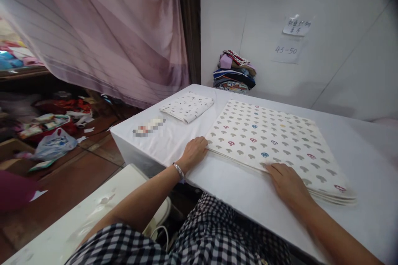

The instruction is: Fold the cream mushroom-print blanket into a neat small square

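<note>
Folded white cloth (pixel 277 145), mushroom-printed in layers

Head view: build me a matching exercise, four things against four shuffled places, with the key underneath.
1. Mushroom-print cloth
2. Smaller folded cloth
3. Silver-coloured bracelet
4. "45-50" paper sign

A. Around the left wrist
B. On the wall
C. Under the fingers of the left hand and right hand
D. On the table, touched by neither hand

Pairs: 1-C, 2-D, 3-A, 4-B

Mushroom-print cloth (pixel 276 136): matt, smooth. Tabletop (pixel 225 177): smooth, matt. Bracelet (pixel 178 171): shiny metal. Curtain (pixel 137 29): fabric, soft sheen. Carrier bag (pixel 56 145): thin, glossy plastic.
</note>
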{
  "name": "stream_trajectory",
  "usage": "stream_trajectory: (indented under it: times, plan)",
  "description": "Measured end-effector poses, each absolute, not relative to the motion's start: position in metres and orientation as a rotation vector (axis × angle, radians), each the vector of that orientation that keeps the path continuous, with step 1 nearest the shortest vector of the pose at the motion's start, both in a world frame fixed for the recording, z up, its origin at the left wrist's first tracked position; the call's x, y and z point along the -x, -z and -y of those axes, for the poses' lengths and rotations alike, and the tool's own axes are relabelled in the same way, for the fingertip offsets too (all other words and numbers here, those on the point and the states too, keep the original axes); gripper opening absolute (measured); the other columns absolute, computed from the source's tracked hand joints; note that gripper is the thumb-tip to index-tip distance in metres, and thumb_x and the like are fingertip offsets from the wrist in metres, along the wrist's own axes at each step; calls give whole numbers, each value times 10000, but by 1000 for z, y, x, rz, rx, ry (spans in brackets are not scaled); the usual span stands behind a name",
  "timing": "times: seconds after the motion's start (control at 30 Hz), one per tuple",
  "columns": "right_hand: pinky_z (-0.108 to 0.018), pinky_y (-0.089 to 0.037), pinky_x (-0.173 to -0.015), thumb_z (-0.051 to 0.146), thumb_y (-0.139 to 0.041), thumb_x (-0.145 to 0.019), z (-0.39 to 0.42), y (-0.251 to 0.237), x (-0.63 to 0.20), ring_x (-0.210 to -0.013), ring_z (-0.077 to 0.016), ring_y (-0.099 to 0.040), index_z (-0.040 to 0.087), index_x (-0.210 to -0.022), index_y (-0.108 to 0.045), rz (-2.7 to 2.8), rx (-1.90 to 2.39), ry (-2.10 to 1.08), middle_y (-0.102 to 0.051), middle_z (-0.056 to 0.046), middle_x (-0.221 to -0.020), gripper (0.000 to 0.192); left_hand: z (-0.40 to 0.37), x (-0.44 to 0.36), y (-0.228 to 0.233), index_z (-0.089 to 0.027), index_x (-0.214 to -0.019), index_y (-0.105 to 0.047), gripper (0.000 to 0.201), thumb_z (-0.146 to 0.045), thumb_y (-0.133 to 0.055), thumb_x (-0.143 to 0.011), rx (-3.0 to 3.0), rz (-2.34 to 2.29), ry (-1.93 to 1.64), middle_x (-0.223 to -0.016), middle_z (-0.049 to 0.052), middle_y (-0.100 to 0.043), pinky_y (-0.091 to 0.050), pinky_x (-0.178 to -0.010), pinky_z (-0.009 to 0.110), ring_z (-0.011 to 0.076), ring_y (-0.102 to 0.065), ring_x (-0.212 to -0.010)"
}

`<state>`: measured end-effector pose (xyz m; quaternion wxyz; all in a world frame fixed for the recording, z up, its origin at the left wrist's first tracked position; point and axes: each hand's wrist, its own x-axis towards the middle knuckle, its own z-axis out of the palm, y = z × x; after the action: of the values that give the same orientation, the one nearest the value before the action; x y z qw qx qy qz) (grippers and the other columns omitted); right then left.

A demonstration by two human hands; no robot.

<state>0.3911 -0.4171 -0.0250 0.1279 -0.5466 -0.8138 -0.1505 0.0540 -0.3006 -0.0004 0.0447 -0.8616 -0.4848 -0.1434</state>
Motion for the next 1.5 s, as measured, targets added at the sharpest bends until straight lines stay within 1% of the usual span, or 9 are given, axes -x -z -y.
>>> stream_trajectory:
  times: [0.1, 0.23, 0.4, 0.57, 0.7, 0.9, 1.03, 1.2, 1.5]
  plan:
    - [-352, -470, -757, 116, -336, -862, 414, 28, -389, -881, -213, -574, 170, -1070, -622, 2366, 1561, 436, -638, -93, -994, 357, 301, -51, 0, -200, -866, -534, 109, -171, -435, -829, 2631, 1499, 410, -886, 51, -600, -409, -714, 321, 193, -552, -832]
    - [-340, -491, -722, 121, -348, -854, 413, 32, -390, -854, -211, -584, 180, -1052, -634, 2347, 1507, 424, -642, -94, -960, 352, 303, -49, 0, -202, -880, -550, 140, -156, -430, -825, 2642, 1596, 463, -877, 40, -613, -417, -723, 308, 183, -561, -837]
    - [-351, -501, -728, 114, -347, -852, 414, 35, -393, -867, -217, -583, 178, -1089, -619, 2321, 1481, 440, -637, -95, -953, 366, 306, -50, 2, -212, -947, -547, 244, -115, -473, -736, 2695, 1683, 737, -1012, 29, -587, -439, -746, 286, 166, -559, -884]
    - [-341, -501, -690, 126, -347, -863, 415, 37, -394, -817, -211, -581, 159, -1110, -608, 2322, 1427, 479, -628, -101, -927, 361, 310, -50, 5, -209, -899, -550, 213, -123, -445, -735, 2663, 1769, 919, -956, 23, -565, -454, -721, 278, 151, -557, -810]
    - [-331, -499, -659, 160, -345, -881, 416, 37, -395, -797, -206, -576, 160, -1091, -618, 2328, 1410, 481, -622, -102, -925, 344, 310, -50, 8, -197, -877, -554, 251, -77, -426, -697, 2696, 1774, 1100, -934, 21, -550, -461, -744, 272, 133, -544, -783]
    - [-347, -492, -711, 211, -354, -900, 417, 40, -397, -836, -213, -568, 167, -1109, -609, 2323, 1439, 411, -616, -108, -965, 332, 309, -45, 10, -181, -859, -585, 334, -15, -412, -626, 2734, 1885, 1290, -891, 21, -561, -470, -690, 253, 113, -537, -738]
    - [-346, -486, -733, 253, -359, -915, 418, 39, -395, -852, -211, -569, 176, -1116, -608, 2311, 1454, 373, -616, -108, -977, 329, 309, -44, 11, -183, -882, -588, 282, -59, -458, -665, 2733, 1891, 1300, -903, 15, -557, -470, -699, 249, 108, -538, -742]
    - [-325, -487, -695, 315, -355, -926, 418, 37, -393, -831, -199, -573, 173, -1077, -629, 2264, 1432, 376, -621, -97, -948, 344, 308, -49, 8, -178, -833, -578, 176, -96, -488, -705, 2671, 1957, 1212, -874, 11, -546, -455, -707, 250, 105, -528, -719]
    - [-317, -490, -681, 252, -348, -918, 416, 43, -395, -807, -194, -574, 170, -1019, -642, 2274, 1364, 397, -624, -94, -938, 321, 303, -50, 6, -185, -783, -518, 195, -37, -443, -681, 2604, 1908, 1084, -836, 6, -519, -415, -710, 250, 115, -495, -730]
